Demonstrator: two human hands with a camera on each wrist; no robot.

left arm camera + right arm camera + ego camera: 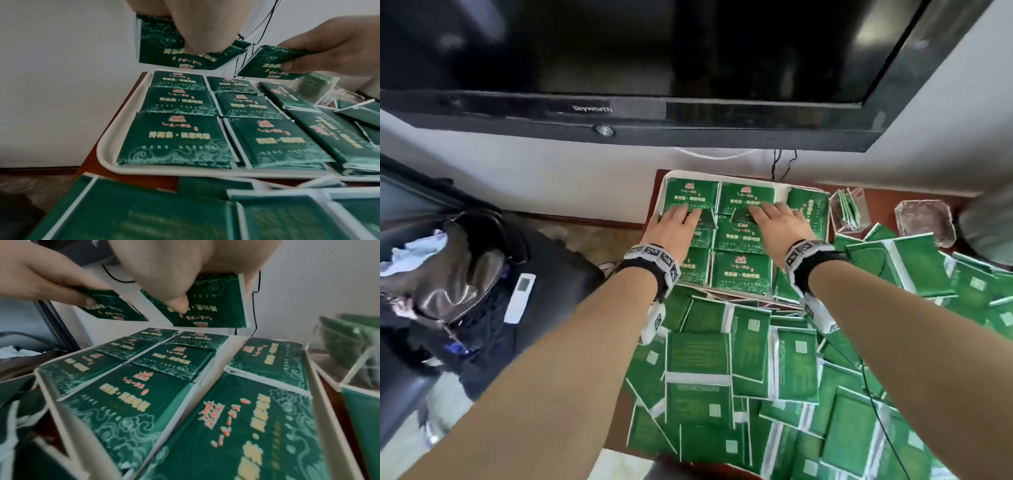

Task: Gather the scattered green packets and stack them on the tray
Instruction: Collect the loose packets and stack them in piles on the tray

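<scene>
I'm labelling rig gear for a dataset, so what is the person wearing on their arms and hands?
Both forearms are bare, with no sleeves or gloves. The left hand and right hand each have a black wrist strap ringed with white blocks bearing black square markers. A thin black cable trails below the right arm.

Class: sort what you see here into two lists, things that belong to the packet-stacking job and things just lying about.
Job:
- tray
- packets stacked on the tray
- scattered packets
- left hand and right hand, each holding a packet

Lying about:
- television
- remote control
- clear box
- glass dish
</scene>
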